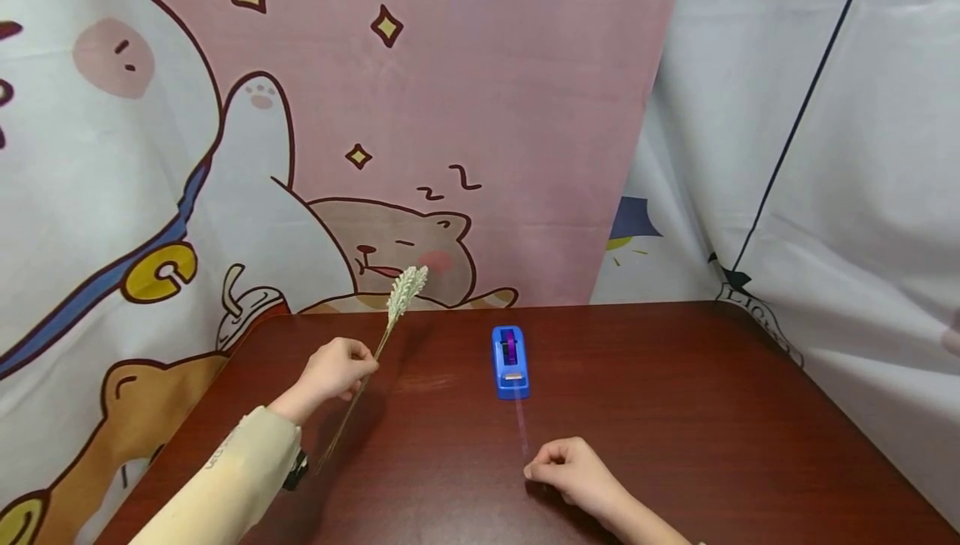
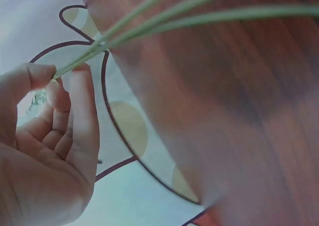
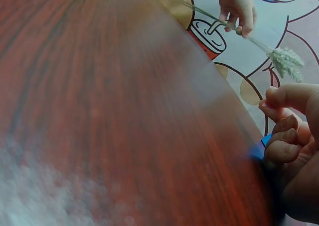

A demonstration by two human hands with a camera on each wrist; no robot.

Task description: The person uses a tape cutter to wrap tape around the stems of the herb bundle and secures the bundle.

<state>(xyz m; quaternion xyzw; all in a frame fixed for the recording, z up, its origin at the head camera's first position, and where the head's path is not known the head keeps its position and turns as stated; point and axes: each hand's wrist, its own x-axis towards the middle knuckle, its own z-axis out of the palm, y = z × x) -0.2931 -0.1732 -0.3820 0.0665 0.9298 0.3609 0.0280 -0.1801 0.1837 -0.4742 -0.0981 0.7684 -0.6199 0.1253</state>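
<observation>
My left hand [image 1: 335, 368] pinches a small bunch of dried wheat stalks [image 1: 405, 293] partway down the stems, with the pale heads pointing up and away. Three thin stems [image 2: 164, 22] fan out past the fingertips in the left wrist view. Toward the back of the table stands a blue tape dispenser [image 1: 511, 363] with a purple core. From its cutter a strip of clear tape [image 1: 522, 424] stretches toward me. Between thumb and index finger, my right hand [image 1: 576, 475] holds the loose end of that tape.
The dark red-brown wooden table [image 1: 675, 395] reaches back to a hanging cartoon-print cloth [image 1: 525, 128]. White cloth [image 1: 862, 195] hangs along the right side, with a black cord [image 1: 795, 128] against it. A dark band [image 1: 296, 472] sits at the left sleeve's cuff.
</observation>
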